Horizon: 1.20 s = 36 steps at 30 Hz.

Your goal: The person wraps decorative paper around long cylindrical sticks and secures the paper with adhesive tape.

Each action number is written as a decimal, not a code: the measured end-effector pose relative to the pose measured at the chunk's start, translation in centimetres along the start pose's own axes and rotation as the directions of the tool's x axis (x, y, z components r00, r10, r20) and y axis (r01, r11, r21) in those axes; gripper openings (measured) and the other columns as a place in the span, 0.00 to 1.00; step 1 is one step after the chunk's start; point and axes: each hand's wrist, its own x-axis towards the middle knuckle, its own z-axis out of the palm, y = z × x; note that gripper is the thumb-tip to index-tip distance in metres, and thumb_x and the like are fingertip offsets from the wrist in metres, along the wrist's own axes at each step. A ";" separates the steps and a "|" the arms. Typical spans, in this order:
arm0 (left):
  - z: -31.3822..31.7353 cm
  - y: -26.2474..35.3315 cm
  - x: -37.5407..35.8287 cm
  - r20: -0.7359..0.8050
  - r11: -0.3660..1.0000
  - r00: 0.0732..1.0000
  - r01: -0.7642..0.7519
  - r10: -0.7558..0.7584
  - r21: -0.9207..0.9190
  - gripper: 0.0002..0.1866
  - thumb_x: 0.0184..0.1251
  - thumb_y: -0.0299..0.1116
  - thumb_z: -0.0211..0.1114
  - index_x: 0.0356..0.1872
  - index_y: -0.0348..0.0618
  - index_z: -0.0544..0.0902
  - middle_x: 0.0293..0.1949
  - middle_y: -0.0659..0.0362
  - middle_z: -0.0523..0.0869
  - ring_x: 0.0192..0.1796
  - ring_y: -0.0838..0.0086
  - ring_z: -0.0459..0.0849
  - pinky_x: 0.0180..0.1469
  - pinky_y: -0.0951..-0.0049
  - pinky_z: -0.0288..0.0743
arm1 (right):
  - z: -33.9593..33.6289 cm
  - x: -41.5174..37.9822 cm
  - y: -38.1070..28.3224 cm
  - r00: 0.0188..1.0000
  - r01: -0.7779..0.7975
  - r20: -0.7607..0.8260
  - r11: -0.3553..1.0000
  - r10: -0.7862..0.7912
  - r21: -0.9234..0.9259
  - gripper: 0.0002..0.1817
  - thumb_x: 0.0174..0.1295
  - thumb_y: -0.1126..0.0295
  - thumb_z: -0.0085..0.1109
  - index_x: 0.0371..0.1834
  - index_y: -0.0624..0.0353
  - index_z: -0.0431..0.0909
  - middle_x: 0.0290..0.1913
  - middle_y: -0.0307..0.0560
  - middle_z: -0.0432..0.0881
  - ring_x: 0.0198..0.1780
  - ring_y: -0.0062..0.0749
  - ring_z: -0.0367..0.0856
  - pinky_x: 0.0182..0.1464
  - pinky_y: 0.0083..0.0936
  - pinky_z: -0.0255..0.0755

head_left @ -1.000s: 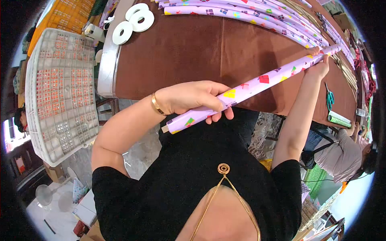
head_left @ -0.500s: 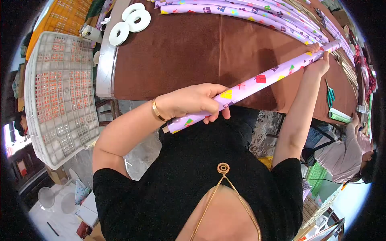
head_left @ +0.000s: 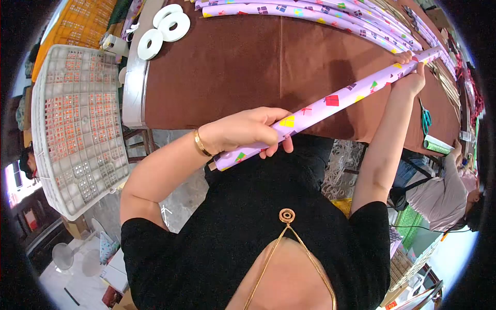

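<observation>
A long roll of lilac wrapping paper [head_left: 336, 101], printed with colourful gift boxes, slants across the front of my body above the table edge. My left hand [head_left: 248, 132] is closed around its near end, where a bit of cardboard-coloured core pokes out. Farther along, toward the upper right, my right hand [head_left: 411, 77] grips the same roll, fingers over the top and thumb beside it. Several similar lilac rolls [head_left: 310, 18] lie along the far side of the brown-covered table [head_left: 222, 72].
White tape rolls [head_left: 150, 44] lie at the table's left end. Teal scissors [head_left: 425, 119] and a green roll [head_left: 437, 145] are near the right edge, close to another person [head_left: 434, 194]. A white plastic crate [head_left: 85, 129] stands at left.
The view has shifted very slightly. Both hands keep their hold on the wrapping paper roll, which stays at nearly the same slant.
</observation>
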 end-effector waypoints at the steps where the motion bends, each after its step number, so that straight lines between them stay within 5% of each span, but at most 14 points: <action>1: -0.1 0.0 0.0 0.005 0.999 1.000 0.025 -0.025 -0.040 0.31 0.55 0.23 0.57 0.64 0.33 0.68 0.38 0.54 0.83 0.28 0.80 0.79 0.32 0.78 0.75 | -0.2 0.0 -0.1 1.000 0.001 -0.002 1.000 -0.001 0.000 0.23 0.71 0.52 0.36 0.40 0.66 0.64 0.31 0.44 0.64 0.30 0.31 0.63 0.33 0.29 0.64; 6: 0.0 -0.1 0.1 0.012 0.999 0.999 0.040 -0.039 -0.037 0.31 0.56 0.24 0.58 0.65 0.33 0.67 0.38 0.54 0.83 0.28 0.80 0.79 0.33 0.78 0.75 | 0.3 -0.2 0.2 1.000 0.015 0.007 1.000 -0.015 0.018 0.21 0.69 0.56 0.40 0.39 0.69 0.63 0.30 0.45 0.63 0.29 0.33 0.62 0.32 0.28 0.65; 13: 0.0 -0.1 0.6 -0.065 0.997 0.995 0.075 -0.074 0.019 0.16 0.66 0.40 0.62 0.47 0.38 0.78 0.31 0.58 0.85 0.24 0.81 0.79 0.29 0.80 0.73 | 0.1 0.2 0.0 0.997 0.051 -0.060 0.995 -0.056 -0.081 0.21 0.69 0.55 0.40 0.39 0.67 0.63 0.30 0.45 0.63 0.29 0.33 0.62 0.33 0.29 0.65; 19: -0.4 -0.4 1.0 -0.042 0.985 0.992 0.124 -0.120 0.123 0.20 0.63 0.35 0.61 0.53 0.35 0.76 0.34 0.56 0.84 0.28 0.81 0.80 0.33 0.81 0.74 | 0.5 -0.8 0.5 1.000 0.005 -0.001 0.999 -0.005 -0.036 0.21 0.70 0.53 0.40 0.37 0.65 0.67 0.30 0.47 0.70 0.30 0.34 0.67 0.32 0.31 0.67; 22: -0.5 -0.5 0.9 0.008 0.995 0.999 0.031 -0.032 0.098 0.23 0.60 0.31 0.60 0.57 0.34 0.72 0.40 0.54 0.84 0.32 0.79 0.81 0.39 0.79 0.76 | 0.8 -1.0 0.5 1.000 0.014 0.008 1.000 -0.014 -0.024 0.21 0.70 0.53 0.40 0.38 0.65 0.66 0.30 0.47 0.70 0.30 0.34 0.67 0.33 0.31 0.67; 25: 0.1 0.3 1.1 -0.068 0.989 0.993 0.106 -0.099 0.107 0.21 0.60 0.28 0.58 0.55 0.32 0.73 0.40 0.53 0.85 0.31 0.79 0.82 0.37 0.78 0.76 | 0.7 -1.0 0.5 0.998 0.040 -0.054 0.996 -0.044 -0.074 0.21 0.71 0.54 0.39 0.39 0.65 0.66 0.31 0.47 0.69 0.29 0.34 0.67 0.33 0.32 0.67; 36: -2.1 -0.8 -1.1 0.043 0.981 0.980 0.195 -0.194 -0.023 0.25 0.63 0.30 0.63 0.60 0.34 0.71 0.40 0.52 0.87 0.33 0.77 0.86 0.37 0.78 0.80 | -3.4 1.8 -4.1 0.998 0.048 -0.025 0.993 -0.051 -0.111 0.22 0.68 0.52 0.38 0.35 0.65 0.62 0.29 0.44 0.62 0.30 0.33 0.62 0.33 0.31 0.65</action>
